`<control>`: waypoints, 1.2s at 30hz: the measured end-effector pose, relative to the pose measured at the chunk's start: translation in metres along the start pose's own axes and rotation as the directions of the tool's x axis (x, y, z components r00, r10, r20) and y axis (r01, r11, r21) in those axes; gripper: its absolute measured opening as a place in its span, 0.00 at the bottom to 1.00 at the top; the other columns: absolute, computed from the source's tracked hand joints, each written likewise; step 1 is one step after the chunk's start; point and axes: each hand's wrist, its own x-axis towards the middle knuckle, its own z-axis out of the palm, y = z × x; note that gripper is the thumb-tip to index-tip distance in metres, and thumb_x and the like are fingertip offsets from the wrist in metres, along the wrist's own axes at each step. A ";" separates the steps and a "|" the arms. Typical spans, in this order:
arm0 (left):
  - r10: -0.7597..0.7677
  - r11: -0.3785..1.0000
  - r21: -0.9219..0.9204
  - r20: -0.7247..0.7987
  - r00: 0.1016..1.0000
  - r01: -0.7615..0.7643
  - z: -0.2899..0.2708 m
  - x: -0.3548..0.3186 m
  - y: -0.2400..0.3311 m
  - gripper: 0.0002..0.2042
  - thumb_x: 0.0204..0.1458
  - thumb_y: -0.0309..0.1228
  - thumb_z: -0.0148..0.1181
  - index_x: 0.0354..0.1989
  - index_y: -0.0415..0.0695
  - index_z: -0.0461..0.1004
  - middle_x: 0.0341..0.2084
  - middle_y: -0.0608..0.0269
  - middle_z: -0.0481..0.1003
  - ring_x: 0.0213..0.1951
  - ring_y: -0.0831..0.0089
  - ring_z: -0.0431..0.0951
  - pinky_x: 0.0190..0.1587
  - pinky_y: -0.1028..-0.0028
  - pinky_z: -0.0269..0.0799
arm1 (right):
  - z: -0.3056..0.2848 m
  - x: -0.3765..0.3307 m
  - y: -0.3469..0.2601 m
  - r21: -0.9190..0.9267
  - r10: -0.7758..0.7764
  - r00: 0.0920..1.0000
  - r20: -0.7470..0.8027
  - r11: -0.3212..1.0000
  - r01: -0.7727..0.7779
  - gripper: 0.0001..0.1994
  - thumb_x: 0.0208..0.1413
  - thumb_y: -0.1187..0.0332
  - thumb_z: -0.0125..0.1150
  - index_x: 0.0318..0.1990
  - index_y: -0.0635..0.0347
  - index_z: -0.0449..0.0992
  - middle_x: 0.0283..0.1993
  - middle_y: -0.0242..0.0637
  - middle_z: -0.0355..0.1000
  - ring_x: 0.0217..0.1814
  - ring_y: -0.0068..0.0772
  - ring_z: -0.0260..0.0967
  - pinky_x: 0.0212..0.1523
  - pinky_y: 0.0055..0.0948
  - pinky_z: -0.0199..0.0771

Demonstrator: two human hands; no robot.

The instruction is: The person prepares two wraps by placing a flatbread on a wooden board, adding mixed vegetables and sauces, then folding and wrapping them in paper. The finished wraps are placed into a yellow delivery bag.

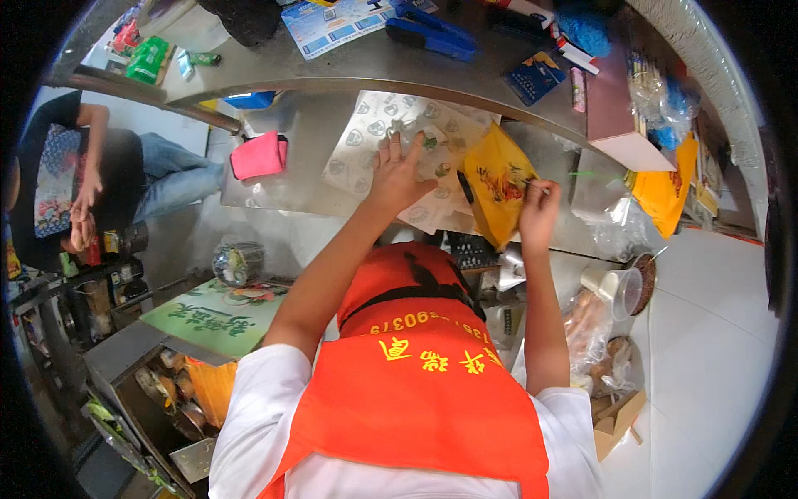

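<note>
My left hand [399, 176] lies with fingers spread on a sheet of patterned wrapping paper [351, 141] on the metal counter. Small green and brown patches show beside its fingertips; whether they are food or print I cannot tell. With bent fingers, my right hand [539, 218] pinches the right edge of a yellow paper bag [492, 179] with dark red print. The bag stands tilted over the paper's right side, just right of my left hand. Whatever is inside the bag is hidden.
Above the counter [299, 195] runs a metal shelf [357, 71] with a blue tool [431, 35]. A pink pouch [259, 156] lies left. More yellow bags [669, 187] hang right, above a plastic cup [611, 287]. Another person's hands [81, 218] are at far left.
</note>
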 end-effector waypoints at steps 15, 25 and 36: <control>0.256 -0.407 -0.541 0.706 0.660 0.736 -0.070 -0.057 -0.057 0.23 0.53 0.35 0.63 0.57 0.42 0.71 0.42 0.62 0.78 0.42 0.73 0.78 0.45 0.73 0.74 | 0.083 -0.016 -0.140 -0.492 -0.094 0.919 0.384 0.821 0.290 0.15 0.65 0.60 0.50 0.47 0.61 0.77 0.26 0.56 0.74 0.30 0.61 0.74 0.31 0.51 0.72; 0.314 -0.760 -0.394 0.474 0.823 0.517 0.064 -0.068 -0.070 0.13 0.58 0.33 0.55 0.51 0.49 0.73 0.44 0.66 0.77 0.45 0.69 0.78 0.49 0.68 0.74 | 0.091 -0.059 -0.153 -0.044 -0.065 0.810 0.583 0.993 0.111 0.17 0.69 0.62 0.47 0.50 0.69 0.74 0.33 0.38 0.72 0.38 0.31 0.69 0.42 0.28 0.68; -0.311 -0.478 -0.842 0.428 0.848 0.250 0.029 -0.048 0.017 0.15 0.55 0.28 0.56 0.51 0.38 0.71 0.46 0.61 0.76 0.46 0.70 0.77 0.47 0.72 0.72 | 0.065 -0.049 -0.133 -0.163 0.013 0.826 0.564 0.982 0.096 0.12 0.65 0.63 0.51 0.48 0.60 0.76 0.35 0.33 0.76 0.35 0.27 0.73 0.38 0.27 0.73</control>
